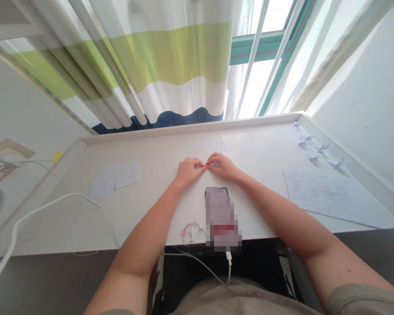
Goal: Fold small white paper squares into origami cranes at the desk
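My left hand (pixel 188 169) and my right hand (pixel 222 166) meet at the middle of the white desk (pixel 151 205), fingertips pinched together on a small piece of white paper (pixel 209 165) that is mostly hidden by the fingers. A loose white paper square (pixel 214 144) lies just beyond my hands. A phone (pixel 221 216) lies between my forearms near the desk's front edge, with a white cable plugged into it.
Several white paper squares (pixel 116 178) lie at left. Several small folded paper cranes (pixel 317 151) sit at the far right, beside a written sheet (pixel 331 197). White cables (pixel 36 210) cross the left side. A small bracelet (pixel 189 232) is at the front edge. Curtains hang behind.
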`<action>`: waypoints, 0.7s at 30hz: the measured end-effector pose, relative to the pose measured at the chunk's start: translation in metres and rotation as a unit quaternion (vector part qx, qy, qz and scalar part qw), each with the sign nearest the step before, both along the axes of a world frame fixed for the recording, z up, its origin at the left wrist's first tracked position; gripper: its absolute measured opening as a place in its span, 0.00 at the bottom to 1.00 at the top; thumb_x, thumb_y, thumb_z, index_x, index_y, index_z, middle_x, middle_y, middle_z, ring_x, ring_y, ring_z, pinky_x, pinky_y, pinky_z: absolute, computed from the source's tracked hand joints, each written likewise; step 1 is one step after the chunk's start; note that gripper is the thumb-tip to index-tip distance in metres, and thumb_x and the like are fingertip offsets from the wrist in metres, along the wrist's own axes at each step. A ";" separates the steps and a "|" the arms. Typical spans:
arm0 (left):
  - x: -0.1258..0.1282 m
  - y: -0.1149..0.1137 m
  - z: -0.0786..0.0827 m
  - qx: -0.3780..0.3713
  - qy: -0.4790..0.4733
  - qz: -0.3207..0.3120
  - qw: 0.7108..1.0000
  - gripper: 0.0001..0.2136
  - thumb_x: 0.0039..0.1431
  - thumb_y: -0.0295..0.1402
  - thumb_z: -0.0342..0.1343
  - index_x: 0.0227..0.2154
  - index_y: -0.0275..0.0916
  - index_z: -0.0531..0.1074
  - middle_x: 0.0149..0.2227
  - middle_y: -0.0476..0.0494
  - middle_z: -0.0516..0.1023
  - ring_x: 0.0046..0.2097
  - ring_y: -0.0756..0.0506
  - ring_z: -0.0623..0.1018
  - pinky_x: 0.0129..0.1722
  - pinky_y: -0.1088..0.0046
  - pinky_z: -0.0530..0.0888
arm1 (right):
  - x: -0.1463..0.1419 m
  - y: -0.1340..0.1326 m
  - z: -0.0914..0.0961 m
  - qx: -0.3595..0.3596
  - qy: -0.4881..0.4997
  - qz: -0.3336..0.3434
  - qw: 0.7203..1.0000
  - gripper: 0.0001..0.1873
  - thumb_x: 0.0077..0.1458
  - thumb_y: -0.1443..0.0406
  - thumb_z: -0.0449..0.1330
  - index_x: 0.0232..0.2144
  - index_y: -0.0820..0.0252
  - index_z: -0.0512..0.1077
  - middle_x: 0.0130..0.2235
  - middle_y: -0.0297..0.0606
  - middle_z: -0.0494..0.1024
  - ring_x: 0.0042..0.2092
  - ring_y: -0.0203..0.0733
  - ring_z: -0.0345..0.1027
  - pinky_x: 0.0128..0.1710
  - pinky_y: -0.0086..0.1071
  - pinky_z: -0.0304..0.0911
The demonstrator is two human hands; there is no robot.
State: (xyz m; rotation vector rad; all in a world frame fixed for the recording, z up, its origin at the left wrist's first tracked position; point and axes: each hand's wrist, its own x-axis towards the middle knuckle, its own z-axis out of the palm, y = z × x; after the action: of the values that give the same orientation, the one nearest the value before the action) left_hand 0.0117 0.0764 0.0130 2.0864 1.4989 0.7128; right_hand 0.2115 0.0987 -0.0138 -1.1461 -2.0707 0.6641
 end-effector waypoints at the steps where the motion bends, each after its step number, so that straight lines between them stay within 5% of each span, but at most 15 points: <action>1: 0.001 0.000 0.000 0.003 0.005 0.002 1.000 0.05 0.61 0.36 0.63 0.32 0.47 0.84 0.42 0.47 0.87 0.49 0.39 0.80 0.57 0.59 0.73 | -0.001 0.000 0.000 0.000 0.002 -0.003 1.000 0.06 0.58 0.69 0.66 0.33 0.55 0.84 0.43 0.41 0.82 0.48 0.47 0.75 0.55 0.42 0.68; 17: 0.002 0.002 -0.002 0.004 0.011 0.019 1.000 0.04 0.61 0.36 0.64 0.31 0.47 0.83 0.40 0.48 0.86 0.47 0.40 0.80 0.56 0.58 0.73 | 0.005 0.003 -0.003 -0.031 0.021 -0.002 0.999 0.21 0.56 0.80 0.55 0.35 0.56 0.84 0.44 0.40 0.84 0.48 0.45 0.77 0.55 0.40 0.69; 21: 0.002 0.002 -0.003 0.001 -0.004 0.026 1.000 0.04 0.60 0.36 0.64 0.32 0.47 0.83 0.41 0.48 0.86 0.47 0.41 0.80 0.56 0.59 0.73 | 0.008 -0.001 0.004 -0.054 0.027 -0.013 0.998 0.18 0.59 0.76 0.57 0.40 0.55 0.84 0.46 0.40 0.85 0.48 0.45 0.78 0.54 0.42 0.71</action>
State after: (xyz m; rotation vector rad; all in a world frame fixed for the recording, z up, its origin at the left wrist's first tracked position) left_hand 0.0138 0.0780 0.0095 2.0500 1.5546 0.7410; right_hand 0.2194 0.0976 -0.0098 -1.1997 -1.9923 0.7953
